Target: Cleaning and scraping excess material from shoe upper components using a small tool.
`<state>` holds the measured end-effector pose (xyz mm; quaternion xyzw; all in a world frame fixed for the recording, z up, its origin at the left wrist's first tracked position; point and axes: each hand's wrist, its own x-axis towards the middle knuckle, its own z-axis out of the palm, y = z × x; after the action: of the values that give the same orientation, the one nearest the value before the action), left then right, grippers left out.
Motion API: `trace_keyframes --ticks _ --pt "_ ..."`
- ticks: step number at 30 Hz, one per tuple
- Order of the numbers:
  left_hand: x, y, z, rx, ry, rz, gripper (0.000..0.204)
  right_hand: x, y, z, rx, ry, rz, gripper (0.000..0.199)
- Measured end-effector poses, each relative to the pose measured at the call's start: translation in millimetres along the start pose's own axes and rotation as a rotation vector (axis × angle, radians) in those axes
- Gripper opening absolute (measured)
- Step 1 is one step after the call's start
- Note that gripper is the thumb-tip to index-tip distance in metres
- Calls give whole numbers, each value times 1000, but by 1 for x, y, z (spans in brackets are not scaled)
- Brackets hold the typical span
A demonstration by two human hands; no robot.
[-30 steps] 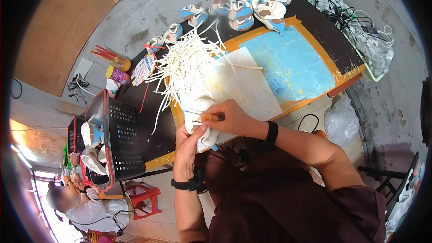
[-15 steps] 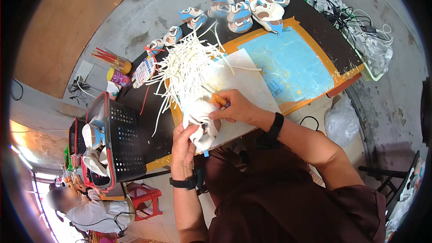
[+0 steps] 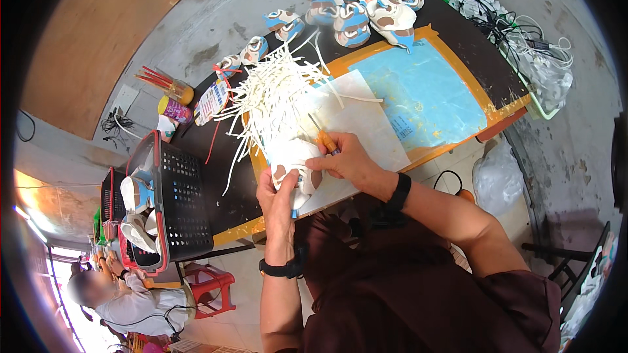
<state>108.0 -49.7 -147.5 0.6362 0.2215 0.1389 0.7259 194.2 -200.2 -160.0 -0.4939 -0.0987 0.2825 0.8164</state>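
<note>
Above the near edge of the table I hold a small white shoe upper (image 3: 292,153) with brown patches. My left hand (image 3: 276,199) grips it from the near left, thumb pressed on its side. My right hand (image 3: 356,162) pinches the upper's right edge between thumb and finger. In the same hand lies an orange-handled tool (image 3: 325,140) with a thin metal shaft pointing up and away, its tip clear of the shoe. A heap of cream-white strips (image 3: 271,91) lies just beyond the upper. Under my hands is a pale board (image 3: 369,121).
Several white, blue and brown shoe uppers (image 3: 352,25) stand along the back. A taped blue sheet (image 3: 425,85) covers the right side. At left are a dark basket (image 3: 186,202) of shoes and a jar of red sticks (image 3: 180,93). A person (image 3: 140,304) sits beyond it.
My left hand has moved up and slightly right, turning the shoe upper so its opening no longer shows as before. The tool's shaft has swung more upright in my right hand.
</note>
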Motion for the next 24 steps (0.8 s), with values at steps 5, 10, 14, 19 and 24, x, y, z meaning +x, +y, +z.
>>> trace_keyframes --ticks 5,10,14,19,24 --pt "3 -2 1 -140 22 19 23 -2 0 0 87 48 -9 29" --pt "1 -2 -6 -158 -42 -63 26 -3 2 -4 116 47 -17 31" --pt "-2 -5 -11 -207 -70 -141 29 -2 7 -5 147 51 -57 31" --pt "-12 6 -4 -217 -21 -199 33 -2 9 -3 188 56 -68 32" --pt "-12 10 -4 -304 -34 -206 34 -4 12 -1 99 93 -127 28"
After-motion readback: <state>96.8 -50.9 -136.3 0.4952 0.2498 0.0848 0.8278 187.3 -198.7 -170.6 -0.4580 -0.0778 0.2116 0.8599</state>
